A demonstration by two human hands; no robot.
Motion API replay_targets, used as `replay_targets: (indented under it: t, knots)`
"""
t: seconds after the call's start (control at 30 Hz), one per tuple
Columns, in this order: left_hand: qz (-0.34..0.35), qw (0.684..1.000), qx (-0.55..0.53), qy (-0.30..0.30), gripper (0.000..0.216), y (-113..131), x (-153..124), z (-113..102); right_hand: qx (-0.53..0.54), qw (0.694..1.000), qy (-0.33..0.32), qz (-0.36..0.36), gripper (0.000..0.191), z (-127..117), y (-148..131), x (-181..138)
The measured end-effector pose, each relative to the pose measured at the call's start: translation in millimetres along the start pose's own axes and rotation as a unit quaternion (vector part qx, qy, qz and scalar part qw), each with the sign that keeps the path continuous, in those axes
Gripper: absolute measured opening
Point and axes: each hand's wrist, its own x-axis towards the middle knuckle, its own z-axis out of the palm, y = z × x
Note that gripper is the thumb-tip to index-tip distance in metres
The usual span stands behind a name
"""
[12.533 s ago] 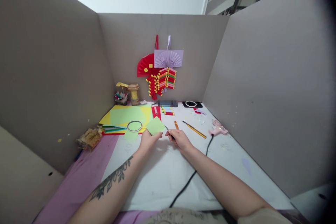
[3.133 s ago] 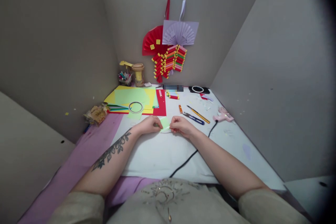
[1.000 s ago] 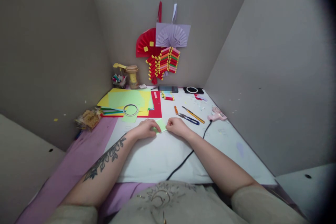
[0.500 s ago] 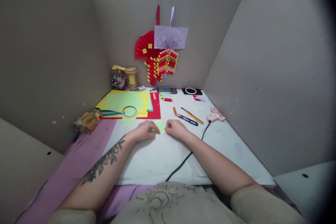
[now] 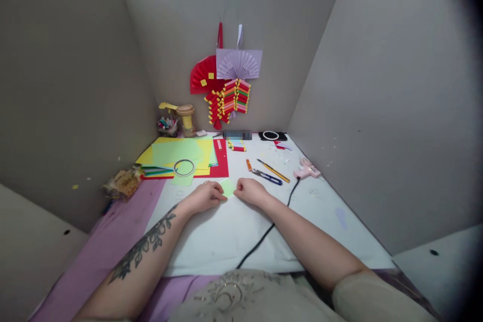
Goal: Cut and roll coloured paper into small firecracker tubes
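A small piece of light green paper lies on the white table cover between my hands. My left hand is closed at the paper's left edge, thumb and fingertips pinching it. At its right edge is my right hand, its fingers curled in and the fingertips on the paper. Just behind the hands lie thread snips with dark blue handles, an orange stick and a yellow pencil-like tool. A roll of tape rests on green paper to the left.
Sheets of coloured paper are stacked at the back left. A pink glue gun lies on the right, its black cord running toward me. Paper fans with firecracker strings hang on the back partition. A pen holder stands at the left corner.
The camera view has tilted up, so the scene sits slightly lower. Both hands stay at the green paper, with only slight finger movement.
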Motion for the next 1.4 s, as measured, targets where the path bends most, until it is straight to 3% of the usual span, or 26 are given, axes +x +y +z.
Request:
replay_targets:
  t: [0.17,0.27,0.33,0.4,0.5,0.6,0.7,0.87,1.0,1.17,1.3,1.4]
  knots:
    - [0.017,1.000,-0.009,-0.022,0.027,-3,-12,-16,0.062,0.998,0.018,0.005,0.006,2,5,-1]
    - [-0.071,0.993,-0.064,0.065,0.024,-4,-11,-22,0.184,0.982,0.045,-0.015,0.008,4,7,-2]
    - [-0.148,0.964,-0.147,0.167,0.023,0,-6,-20,0.288,0.954,0.075,-0.041,0.010,4,7,-1]
    - [-0.210,0.917,-0.252,0.227,0.032,7,0,-13,0.367,0.923,0.101,-0.060,0.013,3,6,-1]
    - [-0.247,0.864,-0.383,0.216,0.059,18,7,1,0.418,0.897,0.123,-0.078,0.014,2,2,-2]
    - [-0.214,0.840,-0.464,0.181,0.062,23,12,11,0.426,0.891,0.124,-0.097,0.012,2,-4,-6]
    - [-0.191,0.840,-0.474,0.182,0.044,25,13,10,0.406,0.902,0.111,-0.092,0.011,2,-8,-8]
    - [-0.225,0.845,-0.424,0.237,0.033,27,13,2,0.330,0.933,0.138,-0.035,0.017,-10,9,-1]
    - [-0.238,0.846,-0.395,0.268,0.029,22,12,2,0.129,0.973,0.192,0.016,0.018,-32,41,4]
    - [-0.240,0.840,-0.403,0.271,0.030,16,13,4,-0.089,0.979,0.092,0.158,0.029,-47,67,5]
    - [-0.232,0.826,-0.431,0.279,0.030,18,13,3,-0.095,0.981,0.035,0.168,0.023,-48,74,5]
    - [-0.223,0.808,-0.465,0.286,0.031,21,14,2,-0.065,0.984,0.078,0.147,0.011,-49,71,5]
